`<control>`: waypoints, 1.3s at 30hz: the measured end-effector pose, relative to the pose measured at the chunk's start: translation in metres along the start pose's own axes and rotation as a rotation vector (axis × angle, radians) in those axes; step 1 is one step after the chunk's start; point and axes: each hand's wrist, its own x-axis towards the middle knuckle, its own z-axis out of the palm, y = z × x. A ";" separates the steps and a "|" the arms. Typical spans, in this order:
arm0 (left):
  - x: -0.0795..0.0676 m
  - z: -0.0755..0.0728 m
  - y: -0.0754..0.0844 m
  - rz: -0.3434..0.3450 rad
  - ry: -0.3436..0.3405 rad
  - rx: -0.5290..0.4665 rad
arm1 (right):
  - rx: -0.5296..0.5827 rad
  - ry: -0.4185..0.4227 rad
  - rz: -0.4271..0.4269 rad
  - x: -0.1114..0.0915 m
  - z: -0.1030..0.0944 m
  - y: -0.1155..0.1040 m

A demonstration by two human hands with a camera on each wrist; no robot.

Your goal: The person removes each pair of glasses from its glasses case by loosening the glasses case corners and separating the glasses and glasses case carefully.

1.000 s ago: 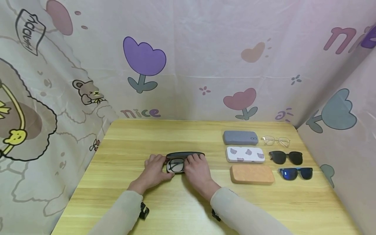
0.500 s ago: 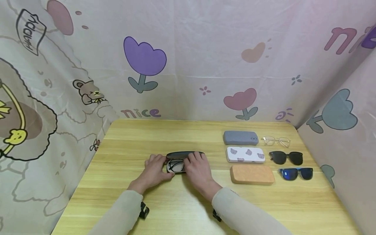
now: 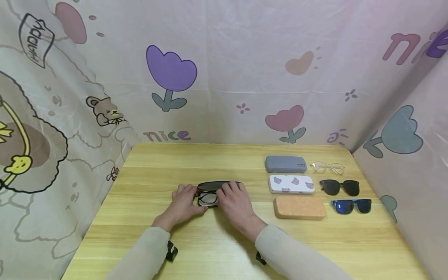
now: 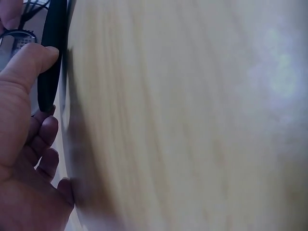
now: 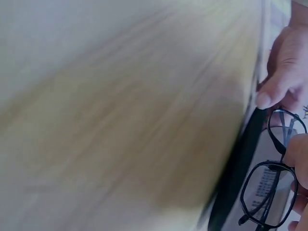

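Observation:
An open black glasses case (image 3: 214,185) lies on the table, its lid raised at the back. My left hand (image 3: 182,205) grips its left end; in the left wrist view the thumb (image 4: 36,60) presses the dark front rim. My right hand (image 3: 236,204) covers the case's right part and pinches black-framed glasses (image 5: 276,164) near the bridge. These glasses are in or just above the case's pale lining, lenses facing up; whether they touch it I cannot tell. The fingertips of the right hand are partly cut off in its wrist view.
To the right lie a grey-blue case (image 3: 286,164), a white bear-print case (image 3: 291,184) and an orange case (image 3: 300,207). Beside them are thin-rimmed glasses (image 3: 328,167), black sunglasses (image 3: 339,188) and blue-lensed sunglasses (image 3: 351,206). Printed curtains (image 3: 224,70) border the wooden table (image 3: 213,249).
The glasses have tilted flatter and shifted slightly within the case's opening, with my right hand moving a little along. My left hand keeps its place on the case's left end.

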 end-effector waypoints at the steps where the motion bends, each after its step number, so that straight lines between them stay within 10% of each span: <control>1: 0.000 0.001 0.000 0.001 0.000 -0.001 | 0.001 -0.006 0.002 0.000 -0.003 0.000; 15: 0.000 0.002 -0.005 -0.019 -0.011 -0.026 | 0.126 -0.004 0.001 -0.030 -0.047 0.039; 39: 0.001 0.006 -0.004 -0.030 -0.020 -0.007 | 0.087 0.080 0.168 -0.168 -0.110 0.174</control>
